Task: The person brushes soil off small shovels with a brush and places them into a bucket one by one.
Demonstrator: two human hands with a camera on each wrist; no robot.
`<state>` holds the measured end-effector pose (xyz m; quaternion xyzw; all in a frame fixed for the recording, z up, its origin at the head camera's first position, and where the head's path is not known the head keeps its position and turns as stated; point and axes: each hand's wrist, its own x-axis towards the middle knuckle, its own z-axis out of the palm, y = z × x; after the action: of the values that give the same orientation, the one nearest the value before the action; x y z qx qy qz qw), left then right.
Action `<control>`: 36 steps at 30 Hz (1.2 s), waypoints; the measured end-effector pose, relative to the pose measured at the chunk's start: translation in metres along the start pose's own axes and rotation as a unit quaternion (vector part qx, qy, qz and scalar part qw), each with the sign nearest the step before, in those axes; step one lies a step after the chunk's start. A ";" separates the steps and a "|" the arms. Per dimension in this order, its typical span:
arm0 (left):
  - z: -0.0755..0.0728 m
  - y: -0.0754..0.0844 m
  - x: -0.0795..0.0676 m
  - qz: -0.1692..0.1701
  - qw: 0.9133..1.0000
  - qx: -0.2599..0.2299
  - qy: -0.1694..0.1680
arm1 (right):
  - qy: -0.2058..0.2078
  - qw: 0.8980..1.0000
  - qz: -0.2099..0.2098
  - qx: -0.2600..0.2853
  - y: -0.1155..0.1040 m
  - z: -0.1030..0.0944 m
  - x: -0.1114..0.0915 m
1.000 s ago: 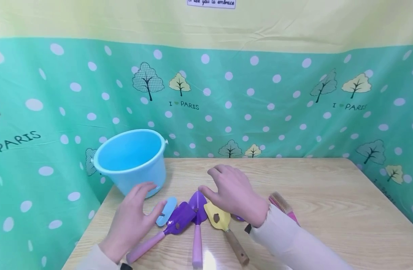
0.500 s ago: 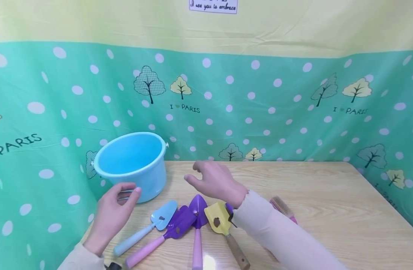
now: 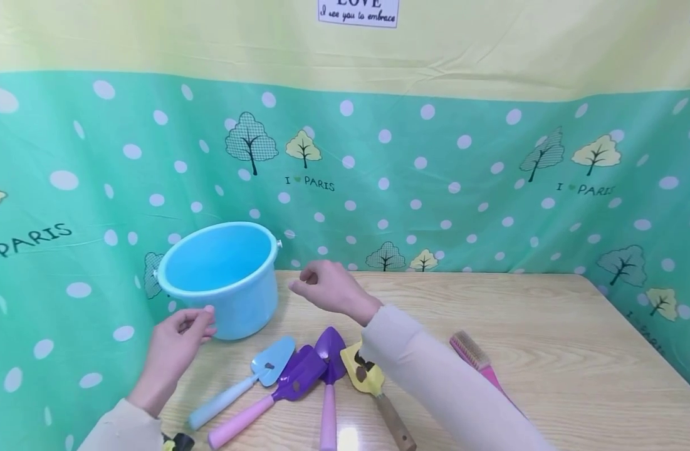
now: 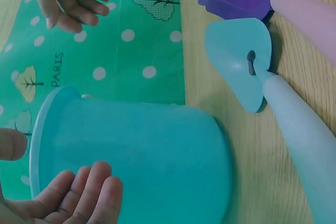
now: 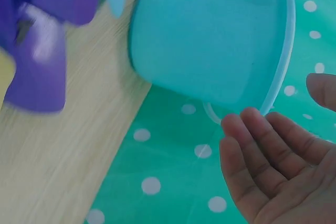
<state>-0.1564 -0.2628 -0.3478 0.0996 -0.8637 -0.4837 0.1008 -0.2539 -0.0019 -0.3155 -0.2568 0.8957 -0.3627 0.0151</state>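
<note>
A light blue bucket (image 3: pixel 240 313) stands upright at the table's back left. My left hand (image 3: pixel 172 347) hovers at its front left, fingers loosely bent and holding nothing. To the bucket's right my right hand (image 3: pixel 334 289) hangs in the air, apart from it, with relaxed fingers and an empty palm (image 5: pixel 286 177). Below the hands lie a light blue trowel (image 3: pixel 272 362), a square-ended purple shovel (image 3: pixel 301 374) with a pink handle, a pointed purple trowel (image 3: pixel 330 352) and a yellow shovel (image 3: pixel 373 381) with a brown handle. My right sleeve crosses the yellow blade's edge.
A pink-handled brush (image 3: pixel 473 352) lies bristles up, right of the right forearm. A green dotted curtain (image 3: pixel 412 188) hangs behind and beside the wooden table (image 3: pixel 548 313). Dark straps or gear (image 3: pixel 178 442) show at my left wrist.
Both hands have moved toward the bucket: the left one leftward, uncovering the light blue trowel, the right one leftward and up, uncovering more of the brush. The bucket and tools stay put.
</note>
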 end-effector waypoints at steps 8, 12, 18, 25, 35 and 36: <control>-0.005 -0.005 0.014 -0.069 0.989 -0.128 -0.024 | -0.017 0.996 0.030 0.077 -0.010 0.014 0.018; -0.006 -0.008 0.019 -0.087 0.984 -0.151 -0.018 | -0.018 0.984 0.070 0.161 -0.011 0.022 0.028; -0.008 -0.008 0.025 -0.101 0.969 -0.225 -0.023 | -0.019 0.954 0.101 0.282 -0.010 0.032 0.038; -0.007 -0.004 0.029 -0.115 0.950 -0.290 0.004 | -0.012 0.930 0.124 0.345 -0.013 0.043 0.044; -0.006 0.002 0.030 -0.114 0.915 -0.387 0.027 | -0.015 0.895 0.150 0.420 -0.014 0.056 0.052; -0.007 0.002 0.030 -0.113 0.914 -0.389 0.025 | -0.014 0.892 0.153 0.425 -0.014 0.057 0.053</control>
<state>-0.1835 -0.2751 -0.3401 0.1618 -0.5875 -0.7868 0.0981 -0.2813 -0.0725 -0.3399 -0.0910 0.6835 -0.6986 0.1910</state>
